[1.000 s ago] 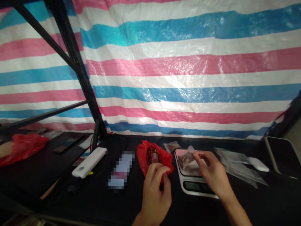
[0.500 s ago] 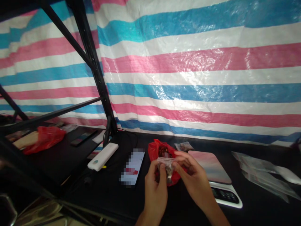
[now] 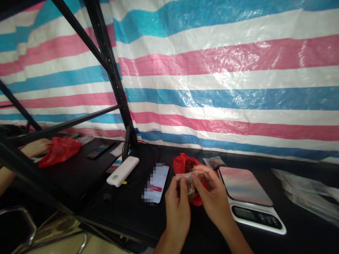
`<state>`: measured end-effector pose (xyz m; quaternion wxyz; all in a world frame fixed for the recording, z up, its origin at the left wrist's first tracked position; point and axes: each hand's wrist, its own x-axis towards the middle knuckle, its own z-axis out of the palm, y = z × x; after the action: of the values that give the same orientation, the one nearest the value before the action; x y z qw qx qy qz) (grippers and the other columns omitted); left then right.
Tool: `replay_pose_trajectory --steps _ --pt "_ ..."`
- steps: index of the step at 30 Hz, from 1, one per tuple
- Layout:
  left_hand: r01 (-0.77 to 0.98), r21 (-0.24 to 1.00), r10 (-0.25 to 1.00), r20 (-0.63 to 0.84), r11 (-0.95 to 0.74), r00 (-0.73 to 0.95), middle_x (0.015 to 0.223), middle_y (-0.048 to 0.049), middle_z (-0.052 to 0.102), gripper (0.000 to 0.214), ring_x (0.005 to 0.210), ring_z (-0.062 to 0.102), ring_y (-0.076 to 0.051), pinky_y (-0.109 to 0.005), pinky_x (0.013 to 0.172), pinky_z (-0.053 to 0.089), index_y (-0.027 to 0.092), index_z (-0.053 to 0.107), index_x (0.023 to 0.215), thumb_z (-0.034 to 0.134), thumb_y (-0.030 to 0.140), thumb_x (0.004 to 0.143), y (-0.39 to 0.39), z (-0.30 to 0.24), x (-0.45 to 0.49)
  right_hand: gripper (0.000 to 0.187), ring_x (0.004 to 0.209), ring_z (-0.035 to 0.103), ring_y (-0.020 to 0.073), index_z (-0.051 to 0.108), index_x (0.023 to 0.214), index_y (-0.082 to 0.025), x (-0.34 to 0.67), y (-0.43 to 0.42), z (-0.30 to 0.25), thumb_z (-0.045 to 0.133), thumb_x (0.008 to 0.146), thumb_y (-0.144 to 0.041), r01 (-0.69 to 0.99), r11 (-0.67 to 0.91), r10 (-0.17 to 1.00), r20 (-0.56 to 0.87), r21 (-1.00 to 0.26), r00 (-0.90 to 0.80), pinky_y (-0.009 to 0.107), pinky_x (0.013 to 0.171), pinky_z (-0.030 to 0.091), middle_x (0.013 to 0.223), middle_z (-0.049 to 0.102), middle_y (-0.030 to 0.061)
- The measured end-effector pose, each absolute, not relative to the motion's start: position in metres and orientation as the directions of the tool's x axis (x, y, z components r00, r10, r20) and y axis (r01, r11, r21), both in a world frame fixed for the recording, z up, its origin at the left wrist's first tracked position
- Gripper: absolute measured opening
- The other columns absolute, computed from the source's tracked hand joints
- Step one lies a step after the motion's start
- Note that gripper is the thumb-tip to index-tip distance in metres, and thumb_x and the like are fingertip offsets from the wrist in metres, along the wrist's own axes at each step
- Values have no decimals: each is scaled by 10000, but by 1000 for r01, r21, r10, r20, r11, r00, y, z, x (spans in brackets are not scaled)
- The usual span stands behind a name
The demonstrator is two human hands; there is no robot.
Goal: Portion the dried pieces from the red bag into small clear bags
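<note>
The left hand (image 3: 178,203) and right hand (image 3: 212,190) pinch the top edge of a clear zip bag (image 3: 190,187) with pale brown contents, held in front of an open red plastic bag (image 3: 180,164) of dark reddish bits. Just right of that, a digital scale (image 3: 246,185) sits on the black bench (image 3: 127,215), a small filled packet (image 3: 215,162) behind its left corner and flat clear bags (image 3: 304,197) farther right. Leftward lie a lit phone (image 3: 160,185) and a white power bank (image 3: 123,171); beyond, a co-worker's hand (image 3: 39,146) is at another red bag (image 3: 62,150).
</note>
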<state>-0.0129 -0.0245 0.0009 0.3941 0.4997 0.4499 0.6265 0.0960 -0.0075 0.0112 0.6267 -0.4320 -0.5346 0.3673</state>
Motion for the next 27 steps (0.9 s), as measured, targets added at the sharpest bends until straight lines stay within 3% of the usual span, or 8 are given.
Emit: replay_pose_trajectory --steps 4,8,13,19,24,27 --pt "-29 957 946 279 -287 -165 1060 -68 747 309 982 699 -207 -313 904 531 206 677 1035 485 448 1029 -23 1 -16 265 662 580 160 654 919 -226 89 -6 14 730 857 -472 48 383 892 383 -922 239 265 602 478 755 651 2" --pt "-30 958 947 276 -284 -164 1097 -89 742 327 1003 701 -215 -328 912 543 202 671 1047 469 458 1030 -23 0 -18 280 762 640 184 681 1009 -226 84 -6 15 730 851 -451 80 387 894 395 -919 212 285 679 527 889 711 37" --pt "-8 958 938 277 -285 -210 987 -74 744 315 918 713 -210 -330 873 559 201 650 993 498 476 1013 -23 3 -17 219 737 625 175 675 939 -221 80 -5 12 704 876 -430 111 397 889 411 -911 200 284 679 524 836 697 29" --pt "3 954 934 293 -299 -205 1006 -69 740 294 915 707 -200 -301 828 555 202 657 996 512 458 1014 -28 8 -18 295 843 677 197 689 1054 -229 86 -8 15 721 859 -449 103 371 903 385 -923 194 324 808 551 937 731 48" --pt "124 929 920 364 -348 -147 1032 -71 748 260 967 701 -213 -312 865 542 207 687 1007 523 408 1017 -31 5 -22 326 780 660 192 686 1070 -221 92 -12 19 718 859 -467 67 352 928 357 -934 105 300 709 535 859 714 32" --pt "199 905 901 406 -375 -150 1021 -71 756 252 993 697 -228 -345 908 534 212 707 982 531 390 1011 -29 0 -24 287 732 628 180 689 947 -215 93 -12 19 728 846 -481 76 352 929 358 -933 95 292 666 510 822 691 26"
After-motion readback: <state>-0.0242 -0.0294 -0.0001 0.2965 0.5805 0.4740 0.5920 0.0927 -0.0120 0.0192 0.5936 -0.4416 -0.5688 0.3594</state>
